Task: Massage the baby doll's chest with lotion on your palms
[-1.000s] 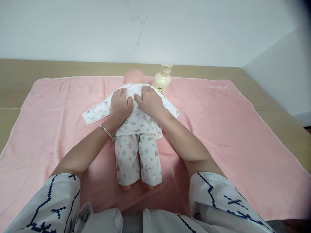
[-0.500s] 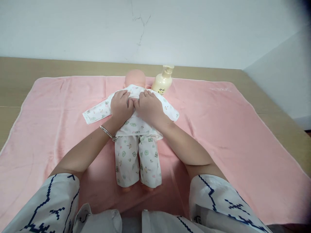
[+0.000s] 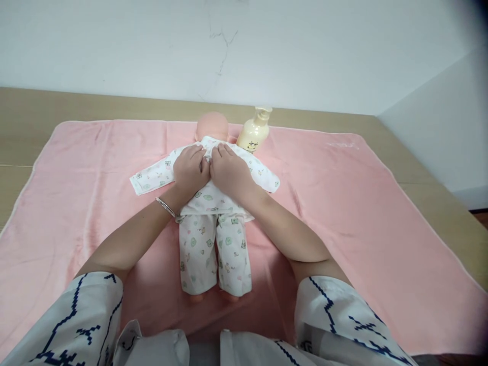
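**Doll (image 3: 212, 202): back contact with both hands, shirt on**

Doll lies centre frame, front down by the look of it, head (image 3: 212, 126) toward the top edge, trousers (image 3: 198, 251) toward me. My left hand (image 3: 190, 170) and right hand (image 3: 231, 172) are palm down on the upper back of the shirt (image 3: 208, 195), one each side of the midline, thumb sides meeting or nearly so. Fingers are together, slightly curled, pointing up-frame. Can't tell whether either hand has a bit of cloth pinched; palms hide it. Neither is lifting the doll.

Step in hand, my read: a press or stroke on the back through the cloth. Next move probably calls for light, matched pressure, both hands moving as a pair and clear of the neck. If I slide, the loose shirt could bunch and drag.

Around: pump bottle (image 3: 253, 134) just beyond the doll's shoulder, right of the head. Its base is partly hidden, so contact with the shirt is unclear. It's the one thing near my right hand's path if I sweep up and out. Bracelet (image 3: 165, 206) on my left wrist could snag the hem. Pink blanket (image 3: 335, 213) under everything, some creases, on the tabletop (image 3: 430, 198). Cracked wall (image 3: 152, 51) behind, well apart.
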